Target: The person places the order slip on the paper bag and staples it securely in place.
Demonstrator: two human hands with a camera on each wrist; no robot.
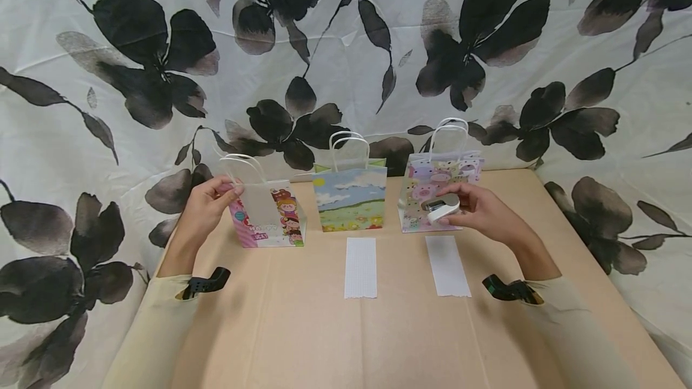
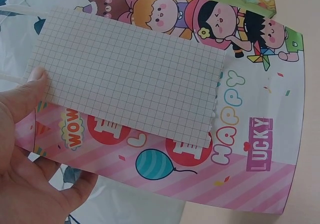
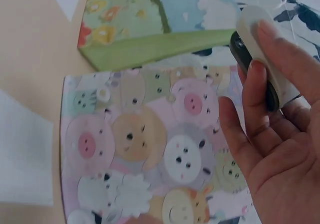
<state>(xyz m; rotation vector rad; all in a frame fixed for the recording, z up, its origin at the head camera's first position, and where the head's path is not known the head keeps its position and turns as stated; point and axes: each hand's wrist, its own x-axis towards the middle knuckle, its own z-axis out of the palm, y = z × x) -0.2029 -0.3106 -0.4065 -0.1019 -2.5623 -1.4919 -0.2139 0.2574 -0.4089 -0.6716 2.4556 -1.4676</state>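
Note:
My left hand pinches a slip of grid paper against the top edge of a pink-and-white paper gift bag. Thumb on the paper, other fingers behind the bag: so it looks in the left wrist view. Cartoon children and the words "HAPPY LUCKY" decorate this bag. In my right hand is a small white and black stapler, held between thumb and fingers. It is in front of a gift bag printed with animal faces, apart from the left bag.
Between the two bags stands a gift bag with a sky-and-meadow print. Two more paper slips, one in the middle and one on the right, lie on the table. Flower-patterned cloth hangs behind.

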